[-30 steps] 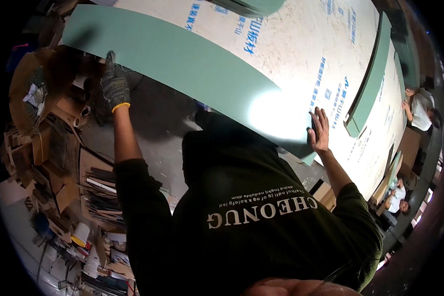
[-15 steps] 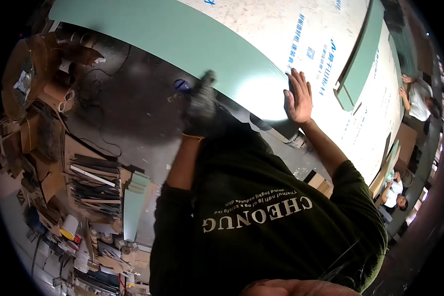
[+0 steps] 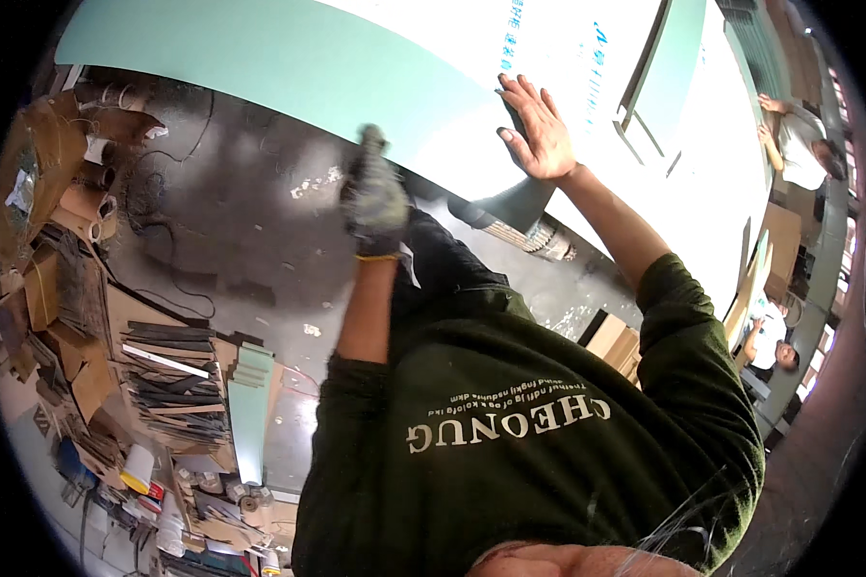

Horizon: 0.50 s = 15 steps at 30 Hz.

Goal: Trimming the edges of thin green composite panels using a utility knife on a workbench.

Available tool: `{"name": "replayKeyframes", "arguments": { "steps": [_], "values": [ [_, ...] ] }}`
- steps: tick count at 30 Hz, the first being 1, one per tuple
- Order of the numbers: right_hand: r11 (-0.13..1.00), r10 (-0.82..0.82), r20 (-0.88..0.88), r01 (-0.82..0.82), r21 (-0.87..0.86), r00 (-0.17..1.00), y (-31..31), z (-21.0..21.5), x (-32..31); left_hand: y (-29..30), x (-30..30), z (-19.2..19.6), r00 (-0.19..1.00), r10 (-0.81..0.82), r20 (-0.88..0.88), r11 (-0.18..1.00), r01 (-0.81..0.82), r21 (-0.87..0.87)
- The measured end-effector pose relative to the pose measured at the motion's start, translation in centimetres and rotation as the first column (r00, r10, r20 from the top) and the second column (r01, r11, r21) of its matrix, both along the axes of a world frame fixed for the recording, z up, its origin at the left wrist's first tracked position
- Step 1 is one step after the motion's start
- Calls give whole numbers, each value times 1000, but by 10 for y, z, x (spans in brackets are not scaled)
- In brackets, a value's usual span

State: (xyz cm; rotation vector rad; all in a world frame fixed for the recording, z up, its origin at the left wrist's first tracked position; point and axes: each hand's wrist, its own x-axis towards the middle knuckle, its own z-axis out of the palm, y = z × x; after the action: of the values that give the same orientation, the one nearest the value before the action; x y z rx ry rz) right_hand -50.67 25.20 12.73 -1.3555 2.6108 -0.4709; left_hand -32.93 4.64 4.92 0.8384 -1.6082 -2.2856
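A long pale green panel [image 3: 260, 67] lies across the top, beside a white sheet with blue print. My right hand [image 3: 541, 135], bare, rests flat near the line where the green meets the white, fingers spread. At the panel's near edge is my left hand [image 3: 377, 197] in a dark grey knitted glove. One digit of it points up toward the green surface. Its other fingers are blurred and partly hidden, so I cannot tell whether they hold anything. A narrower green strip [image 3: 664, 82] lies on the white sheet [image 3: 597, 58] farther right.
Dark strips [image 3: 173, 380] and short green pieces [image 3: 250, 404] are stacked at the lower left, near cardboard scraps [image 3: 82, 356] and rolls [image 3: 87, 207]. A ribbed cylinder [image 3: 539, 238] shows under the panel's edge. Two people [image 3: 806, 144] [image 3: 770, 337] are at the far right.
Both hands and the panel now appear farther left and up in the picture, as the whole view has shifted. My right hand stays spread; my left stays at the panel's near edge.
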Motion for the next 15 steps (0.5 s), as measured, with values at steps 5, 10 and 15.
{"name": "replayKeyframes", "arguments": {
  "steps": [5, 10, 15],
  "values": [
    [999, 3, -57, -5, -41, 998, 6, -8, -2, 59, 5, 36, 995, 91, 51, 821, -46, -569],
    [997, -4, -34, 2, -76, 999, 7, -7, 1, -53, -6, -2, 957, 284, 51, -177, 105, -979],
    [995, -15, -67, 8, -102, 998, 12, -13, -3, -51, -19, 21, 961, 277, 27, 281, -54, -958]
  ]
}}
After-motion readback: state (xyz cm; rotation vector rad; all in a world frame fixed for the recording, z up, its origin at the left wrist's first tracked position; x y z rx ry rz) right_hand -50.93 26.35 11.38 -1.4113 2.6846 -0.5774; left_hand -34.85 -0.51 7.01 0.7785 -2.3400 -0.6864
